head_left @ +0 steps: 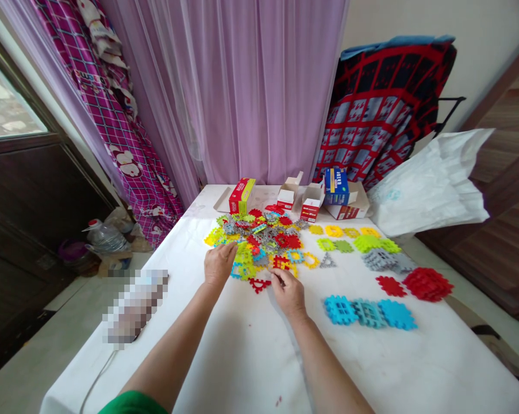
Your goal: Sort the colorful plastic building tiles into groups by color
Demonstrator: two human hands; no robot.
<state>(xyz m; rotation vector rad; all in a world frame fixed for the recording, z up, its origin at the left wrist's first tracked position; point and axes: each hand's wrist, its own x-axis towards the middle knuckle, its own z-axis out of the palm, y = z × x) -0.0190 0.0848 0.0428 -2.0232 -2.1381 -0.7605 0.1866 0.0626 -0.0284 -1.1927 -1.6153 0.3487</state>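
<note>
A: In the head view, where do we find the two hands?

B: We see the left hand (220, 264) at the near left edge of a mixed pile of notched pieces (268, 234), its fingers curled in. The right hand (288, 292) is bent at the near side of that pile, thumb and forefinger drawn close together. We cannot tell whether either one grips a piece (the fingers hide what is between them).

A: And the red triangle (261, 283)?

B: We find it between the hands, just beside the right fingertips.

A: Why do the pieces to the right of the right hand lie so neatly?

B: We judge that they are grouped by colour: a red stack (428, 284) farthest right, a blue row (368, 313) nearer the right hand, and grey pieces (380, 260), green pieces (373, 244) and yellow pieces (334, 231) farther off. The gaps probably keep groups from mixing.

A: What about the boxes beyond both hands?

B: We see a red-and-yellow box (242, 196) and a blue box (336, 187) among others along the far edge, perhaps set there to leave the hands room.
</note>
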